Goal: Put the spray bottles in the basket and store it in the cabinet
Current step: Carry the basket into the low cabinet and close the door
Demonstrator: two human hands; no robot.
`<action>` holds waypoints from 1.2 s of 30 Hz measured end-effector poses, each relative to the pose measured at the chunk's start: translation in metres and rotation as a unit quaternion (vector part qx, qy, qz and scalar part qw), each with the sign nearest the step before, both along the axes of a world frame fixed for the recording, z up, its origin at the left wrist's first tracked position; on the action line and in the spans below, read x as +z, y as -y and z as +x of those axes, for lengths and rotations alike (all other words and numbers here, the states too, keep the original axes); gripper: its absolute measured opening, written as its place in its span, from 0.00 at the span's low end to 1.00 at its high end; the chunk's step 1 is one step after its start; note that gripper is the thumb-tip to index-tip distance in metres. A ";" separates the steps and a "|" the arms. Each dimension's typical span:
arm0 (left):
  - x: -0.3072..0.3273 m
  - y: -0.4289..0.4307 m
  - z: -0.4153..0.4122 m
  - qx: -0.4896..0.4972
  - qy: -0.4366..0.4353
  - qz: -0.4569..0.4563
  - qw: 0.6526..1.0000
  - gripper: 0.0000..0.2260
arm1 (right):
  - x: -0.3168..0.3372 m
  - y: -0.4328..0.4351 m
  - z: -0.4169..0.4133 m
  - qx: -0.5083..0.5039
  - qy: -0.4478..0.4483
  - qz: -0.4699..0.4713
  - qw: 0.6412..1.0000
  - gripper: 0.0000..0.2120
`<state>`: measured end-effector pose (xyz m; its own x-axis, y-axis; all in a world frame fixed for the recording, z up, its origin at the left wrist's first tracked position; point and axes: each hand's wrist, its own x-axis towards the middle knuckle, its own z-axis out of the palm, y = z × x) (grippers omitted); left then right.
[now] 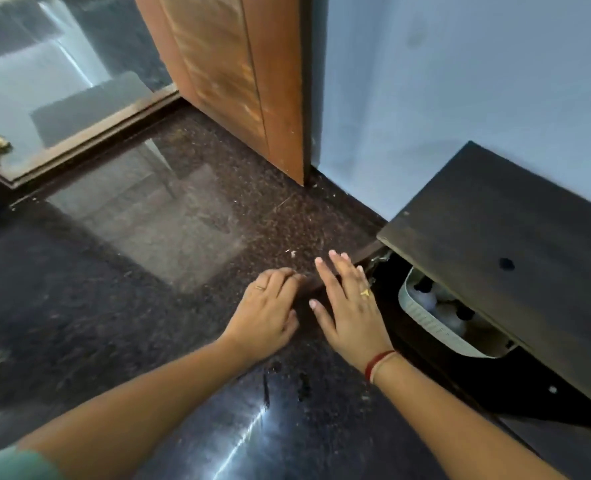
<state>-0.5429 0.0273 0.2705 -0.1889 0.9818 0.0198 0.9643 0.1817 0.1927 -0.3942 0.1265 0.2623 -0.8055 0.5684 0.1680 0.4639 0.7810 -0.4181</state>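
While both hands rest on the cabinet door (325,285), the white basket (425,322) sits inside the low dark cabinet (495,237), at about 3 o'clock in the head view. Basket: ribbed white wall, seen only through the gap under the cabinet top; white spray bottles (443,306) with dark caps stand inside it, count cannot be told. Door: dark wood, seen nearly edge-on, swung partly out from the cabinet's near corner, hinge hardware visible at its 1 o'clock end. Left hand (270,313): at 6 o'clock from frame centre, fingers curled over the outer face and top edge of the door, thumb against the door edge, a ring on one finger. Right hand (351,306): just beside the left at its 3 o'clock, fingers spread and extended flat, palm on the inner side of the door, gold ring on one finger, red thread band at the wrist. Nothing is held in either hand beyond contact with the door. Floor (148,306): dark speckled polished stone with glare at 6 o'clock. Wooden room door (235,81) stands open at 12 o'clock against a pale blue wall (460,81). Teal sleeve (10,465) at 7 o'clock.
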 end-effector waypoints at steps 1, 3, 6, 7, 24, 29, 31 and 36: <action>0.002 0.005 -0.007 0.036 0.006 -0.008 0.999 0.26 | 0.000 -0.003 -0.007 0.005 0.021 0.005 1.000 0.28; -0.001 0.013 -0.021 0.096 0.017 -0.029 0.995 0.28 | -0.009 -0.008 -0.017 0.009 0.065 0.016 0.998 0.30; -0.014 0.024 -0.035 0.161 0.023 -0.031 0.986 0.30 | -0.030 -0.009 -0.022 0.010 0.132 0.029 0.991 0.33; -0.020 0.028 -0.037 0.181 0.029 -0.032 0.983 0.30 | -0.038 -0.009 -0.021 0.010 0.150 0.030 0.988 0.34; -0.052 0.052 -0.018 0.210 0.058 -0.073 0.973 0.26 | -0.061 -0.006 -0.011 0.006 0.153 0.014 0.988 0.32; -0.056 0.051 -0.022 0.214 0.053 -0.056 0.974 0.26 | -0.057 -0.006 -0.012 0.008 0.154 0.000 0.988 0.32; -0.059 0.052 -0.019 0.215 0.055 -0.053 0.974 0.28 | -0.055 -0.006 -0.010 0.007 0.153 -0.010 0.988 0.32; -0.062 0.055 -0.009 0.225 0.150 -0.118 0.955 0.37 | -0.050 -0.001 -0.004 -0.002 0.120 -0.054 0.991 0.30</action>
<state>-0.5515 -0.0278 0.2089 -0.5560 0.7696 -0.3140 0.6858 0.6382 0.3499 -0.3978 0.1280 0.2125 -0.8128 0.5755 -0.0904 0.5630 0.7361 -0.3758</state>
